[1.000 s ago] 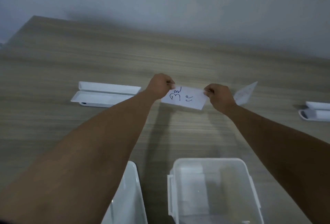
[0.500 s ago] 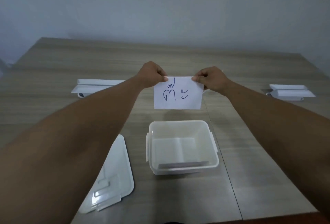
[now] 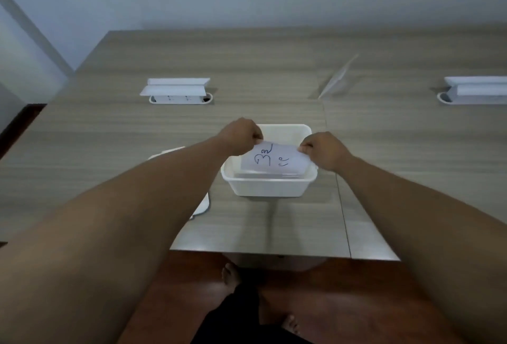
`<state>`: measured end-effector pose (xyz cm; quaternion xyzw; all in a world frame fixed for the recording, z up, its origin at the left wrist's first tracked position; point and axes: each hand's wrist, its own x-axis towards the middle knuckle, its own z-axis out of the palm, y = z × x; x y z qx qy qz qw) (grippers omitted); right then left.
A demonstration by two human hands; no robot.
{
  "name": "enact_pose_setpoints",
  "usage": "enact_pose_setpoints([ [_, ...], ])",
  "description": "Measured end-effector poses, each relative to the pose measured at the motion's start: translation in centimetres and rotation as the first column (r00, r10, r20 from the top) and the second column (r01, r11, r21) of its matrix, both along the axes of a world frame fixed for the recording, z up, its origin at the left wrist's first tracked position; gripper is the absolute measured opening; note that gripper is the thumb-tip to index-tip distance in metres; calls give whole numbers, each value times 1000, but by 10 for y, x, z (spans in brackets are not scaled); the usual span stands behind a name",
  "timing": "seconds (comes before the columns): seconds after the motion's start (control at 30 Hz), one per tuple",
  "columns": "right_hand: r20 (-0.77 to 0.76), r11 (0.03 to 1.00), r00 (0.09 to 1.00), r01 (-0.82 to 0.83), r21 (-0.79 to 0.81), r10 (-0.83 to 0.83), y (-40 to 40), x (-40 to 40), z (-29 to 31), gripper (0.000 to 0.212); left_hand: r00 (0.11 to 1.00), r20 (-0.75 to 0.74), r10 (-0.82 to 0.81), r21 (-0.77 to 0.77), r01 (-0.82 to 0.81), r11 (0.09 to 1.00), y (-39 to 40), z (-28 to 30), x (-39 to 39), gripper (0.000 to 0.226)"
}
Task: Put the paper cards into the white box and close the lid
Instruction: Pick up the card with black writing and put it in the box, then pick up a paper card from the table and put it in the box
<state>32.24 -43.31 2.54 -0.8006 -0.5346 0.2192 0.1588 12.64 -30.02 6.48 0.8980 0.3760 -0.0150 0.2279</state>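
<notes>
The white box (image 3: 267,186) stands open on the table near its front edge. A white paper card (image 3: 274,161) with blue handwriting is partly down inside the box. My left hand (image 3: 241,132) pinches its top left corner and my right hand (image 3: 323,150) pinches its top right corner. The box's white lid (image 3: 203,204) lies flat to the left of the box, mostly hidden by my left forearm. Another paper card (image 3: 336,79) stands tilted on the table farther back to the right.
Two white socket units with raised flaps sit in the wooden table (image 3: 109,135): one at the back left (image 3: 178,91), one at the far right (image 3: 474,90). The table's front edge (image 3: 274,253) is close. Below it are a reddish floor and bare feet.
Both hands brought the card from the far middle of the table, lifted it, then lowered it into the open box. The view tilted down, so the box now sits farther from me.
</notes>
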Motion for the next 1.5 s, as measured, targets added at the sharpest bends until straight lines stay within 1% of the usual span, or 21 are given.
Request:
enact_pose_setpoints([
  [0.1,91,997,994,-48,-63,54,-22,-15,-25,25,998,-63,-6,12,7,1000,-19,-22,-7,20],
  [0.27,185,986,972,-128,-110,147,-22,-16,-33,27,991,-130,6,-5,-7,1000,-26,-36,-6,20],
  [0.33,191,970,962,-163,-181,197,-18,-16,-32,24,977,-213,-26,-49,16,999,-24,-38,-7,23],
  [0.4,163,945,951,-218,-246,262,-15,-16,-29,21,929,-357,-99,-113,63,992,-19,-37,-9,27],
  [0.43,153,937,947,-238,-254,282,-13,-13,-27,21,903,-410,-131,-147,76,986,-13,-36,-9,28],
  [0.47,154,939,946,-244,-241,285,-11,-8,-23,23,891,-429,-149,-186,75,980,-6,-33,-7,28],
  [0.53,183,960,952,-214,-179,246,-5,7,-13,26,914,-382,-137,-246,42,968,11,-27,1,26],
  [0.6,200,977,961,-163,-138,189,-3,24,-4,25,951,-293,-100,-246,26,969,26,-18,14,25],
  [0.67,193,988,974,-95,-125,118,-5,42,4,24,975,-206,-86,-210,42,977,36,-10,32,23],
  [0.73,181,994,983,-23,-103,41,-8,58,9,29,987,-134,-87,-161,65,985,42,-4,51,23],
  [0.83,175,992,983,78,-96,-60,-11,83,17,33,990,-67,-120,-111,112,987,49,6,84,25],
  [0.93,157,983,979,148,-112,-130,-8,110,26,35,985,-63,-163,-85,157,984,59,15,113,28],
  [1.13,155,964,957,258,-65,-246,15,188,41,32,981,-116,-153,-16,152,988,88,27,184,39],
  [1.23,127,949,945,310,-56,-301,31,232,38,32,987,-127,-98,-3,99,995,100,20,219,40],
  [1.33,65,941,943,331,-73,-326,55,286,33,35,991,-132,-7,-7,6,1000,113,4,266,44],
  [1.4,26,930,935,354,-96,-353,71,316,24,37,985,-167,48,-16,-51,999,116,-12,296,50],
  [1.5,-52,909,909,409,-87,-414,99,360,9,36,980,-174,96,-9,-99,995,125,-40,347,53],
])
